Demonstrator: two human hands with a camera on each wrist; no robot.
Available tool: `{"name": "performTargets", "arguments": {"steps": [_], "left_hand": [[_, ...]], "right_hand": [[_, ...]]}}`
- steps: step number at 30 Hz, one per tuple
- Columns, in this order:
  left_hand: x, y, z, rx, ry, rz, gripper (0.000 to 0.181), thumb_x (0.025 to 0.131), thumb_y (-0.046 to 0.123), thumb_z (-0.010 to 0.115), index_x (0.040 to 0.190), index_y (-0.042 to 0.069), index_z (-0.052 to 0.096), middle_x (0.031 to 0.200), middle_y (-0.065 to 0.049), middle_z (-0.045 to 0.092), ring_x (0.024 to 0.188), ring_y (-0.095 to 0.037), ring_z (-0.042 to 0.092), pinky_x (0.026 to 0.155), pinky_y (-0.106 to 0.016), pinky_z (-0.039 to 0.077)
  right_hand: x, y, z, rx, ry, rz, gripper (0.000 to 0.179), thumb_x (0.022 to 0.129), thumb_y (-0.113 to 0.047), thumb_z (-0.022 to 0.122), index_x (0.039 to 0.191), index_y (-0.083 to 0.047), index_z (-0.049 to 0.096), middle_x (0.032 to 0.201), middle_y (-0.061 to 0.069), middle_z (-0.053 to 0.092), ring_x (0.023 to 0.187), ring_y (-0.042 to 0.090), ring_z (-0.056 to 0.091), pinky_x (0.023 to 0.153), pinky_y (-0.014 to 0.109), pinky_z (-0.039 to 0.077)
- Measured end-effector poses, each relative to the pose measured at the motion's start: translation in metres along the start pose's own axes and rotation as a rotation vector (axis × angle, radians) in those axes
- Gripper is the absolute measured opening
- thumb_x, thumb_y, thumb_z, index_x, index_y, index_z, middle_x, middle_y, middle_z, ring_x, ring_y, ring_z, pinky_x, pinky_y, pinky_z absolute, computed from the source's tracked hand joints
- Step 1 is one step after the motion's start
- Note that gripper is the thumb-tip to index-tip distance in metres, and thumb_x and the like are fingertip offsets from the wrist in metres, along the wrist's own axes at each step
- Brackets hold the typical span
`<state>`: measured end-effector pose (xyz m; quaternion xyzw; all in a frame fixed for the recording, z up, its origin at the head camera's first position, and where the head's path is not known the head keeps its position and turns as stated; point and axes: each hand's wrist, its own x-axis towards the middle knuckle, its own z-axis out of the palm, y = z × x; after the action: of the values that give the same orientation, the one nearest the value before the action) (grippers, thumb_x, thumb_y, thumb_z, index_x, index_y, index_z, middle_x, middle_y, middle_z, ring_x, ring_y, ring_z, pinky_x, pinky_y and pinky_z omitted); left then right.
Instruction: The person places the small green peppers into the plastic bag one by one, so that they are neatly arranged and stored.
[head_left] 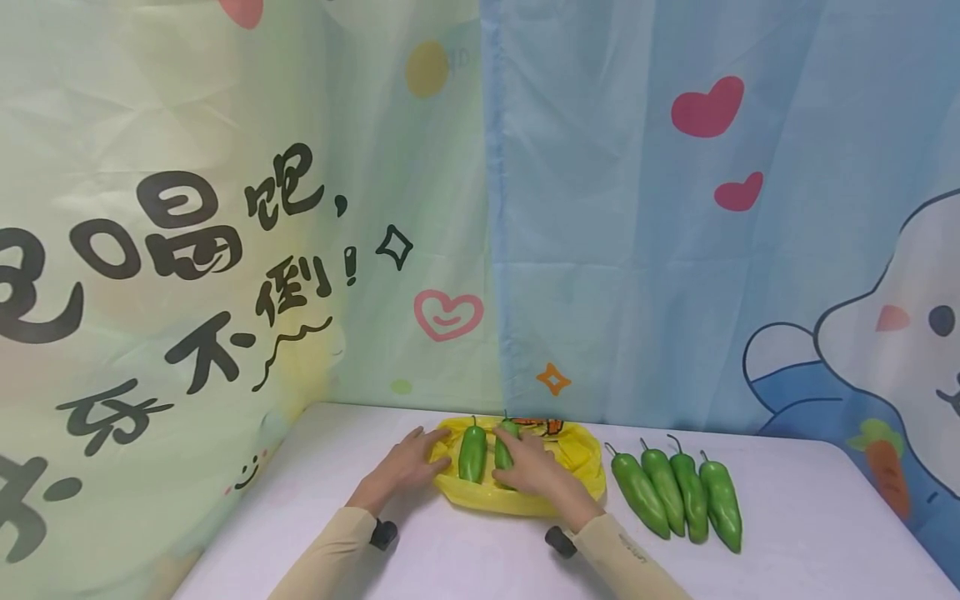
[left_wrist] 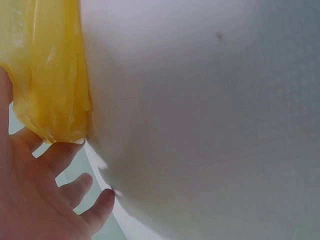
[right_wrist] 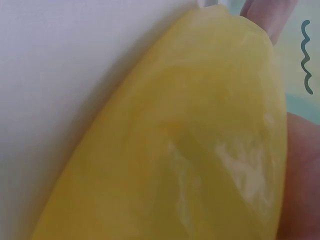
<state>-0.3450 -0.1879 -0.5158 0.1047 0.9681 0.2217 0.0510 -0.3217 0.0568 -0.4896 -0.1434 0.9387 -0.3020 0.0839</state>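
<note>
The right hand (head_left: 536, 468) lies across the right-hand pepper (head_left: 503, 455), lower centre of frame; whether it grips cannot be told. The left hand (head_left: 411, 461), fingers spread wide, touches the left side of the yellow bag (head_left: 498, 501). The bag contains that pepper and the left-hand pepper (head_left: 472, 455). Four green peppers (head_left: 664, 492) lie on the table (head_left: 810, 521), lower right.

I can pass along the bench (head_left: 465, 562) in front of the bag (head_left: 491, 498); the bag itself, four peppers (head_left: 690, 496) to its right and the curtain (head_left: 570, 258) behind bar my way.
</note>
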Motion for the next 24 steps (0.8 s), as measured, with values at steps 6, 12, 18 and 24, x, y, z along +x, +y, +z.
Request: {"name": "performTargets", "arguments": {"steps": [6, 12, 18, 24], "left_hand": [[0.0, 0.001, 0.0, 0.008, -0.001, -0.002, 0.058, 0.095, 0.043, 0.058, 0.149, 0.023, 0.049, 0.153, -0.014, 0.05, 0.148, -0.044, 0.033, 0.117, -0.068, 0.03], [-0.002, 0.002, -0.003, 0.007, 0.001, -0.003, 0.057, 0.096, 0.042, 0.058, 0.149, 0.023, 0.049, 0.153, -0.015, 0.049, 0.147, -0.044, 0.033, 0.116, -0.068, 0.03], [-0.002, 0.002, -0.003, -0.004, -0.002, 0.0, 0.056, 0.096, 0.042, 0.058, 0.149, 0.023, 0.049, 0.153, -0.014, 0.049, 0.148, -0.044, 0.032, 0.117, -0.068, 0.03], [-0.001, 0.001, -0.001, 0.001, 0.0, 0.01, 0.057, 0.096, 0.041, 0.058, 0.149, 0.022, 0.049, 0.152, -0.014, 0.051, 0.148, -0.044, 0.033, 0.116, -0.068, 0.03]], "right_hand": [[0.002, -0.001, 0.007, 0.008, 0.004, 0.015, 0.071, 0.091, -0.027, 0.072, 0.154, -0.017, 0.04, 0.157, 0.036, 0.027, 0.147, 0.055, 0.023, 0.111, 0.077, 0.025], [0.006, -0.004, 0.012, 0.005, 0.025, 0.033, 0.072, 0.09, -0.027, 0.073, 0.154, -0.018, 0.04, 0.157, 0.037, 0.026, 0.147, 0.054, 0.022, 0.112, 0.077, 0.024], [0.007, -0.007, 0.016, 0.004, 0.039, 0.038, 0.077, 0.086, -0.025, 0.074, 0.155, -0.018, 0.039, 0.155, 0.036, 0.029, 0.146, 0.052, 0.026, 0.112, 0.075, 0.026], [0.007, -0.011, 0.017, -0.02, 0.041, 0.041, 0.081, 0.084, -0.026, 0.074, 0.156, -0.018, 0.037, 0.154, 0.036, 0.031, 0.144, 0.051, 0.028, 0.11, 0.074, 0.031]]}}
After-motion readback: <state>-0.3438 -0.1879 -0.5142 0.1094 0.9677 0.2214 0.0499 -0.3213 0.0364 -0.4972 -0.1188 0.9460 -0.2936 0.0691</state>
